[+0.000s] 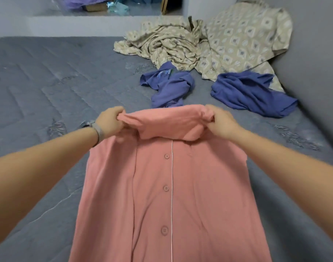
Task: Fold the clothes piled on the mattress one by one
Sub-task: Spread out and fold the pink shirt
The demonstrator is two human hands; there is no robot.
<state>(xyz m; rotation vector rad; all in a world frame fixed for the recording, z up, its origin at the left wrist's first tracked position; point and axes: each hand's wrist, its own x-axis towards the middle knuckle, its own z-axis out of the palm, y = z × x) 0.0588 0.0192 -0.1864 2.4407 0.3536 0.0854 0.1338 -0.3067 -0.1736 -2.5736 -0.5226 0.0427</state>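
Fingers of the left hand (109,121) curl tight round the far left corner of the pink button shirt (171,186), which lies button-side up on the grey mattress (39,76), its long axis running straight away from the person and its far end doubled back toward them. At the far right corner the right hand (221,121) grips the same folded edge. Beyond lie two crumpled blue garments (169,86) and a beige patterned one (228,40).

Grey quilted mattress (48,76) fills most of view; grey wall (313,44) on right, white ledge (76,23) behind w/ blurry purple & teal stuff (97,4).
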